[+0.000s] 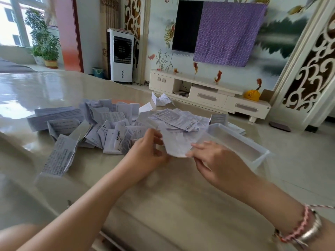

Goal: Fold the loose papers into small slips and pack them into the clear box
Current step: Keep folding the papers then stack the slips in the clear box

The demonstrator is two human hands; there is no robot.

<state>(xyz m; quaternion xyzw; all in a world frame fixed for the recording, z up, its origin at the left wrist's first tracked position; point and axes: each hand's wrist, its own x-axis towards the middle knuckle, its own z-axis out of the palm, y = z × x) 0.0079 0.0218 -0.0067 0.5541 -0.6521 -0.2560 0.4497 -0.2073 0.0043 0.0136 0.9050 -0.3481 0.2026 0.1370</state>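
A white printed paper (176,144) is held above the table between both hands. My left hand (146,154) pinches its left edge and my right hand (215,162) pinches its lower right corner. Behind them spreads a heap of loose printed papers (116,124), some folded, some flat. The clear box (235,142) lies to the right of the held paper, long and shallow, its inside looking bare. A neat stack of papers (54,116) sits at the heap's left end.
The glossy beige table (163,196) carries everything; its far edge runs behind the heap. A folded slip (58,158) lies apart at front left. Beyond the table stand a white TV cabinet (208,95) and a white air cooler (122,57).
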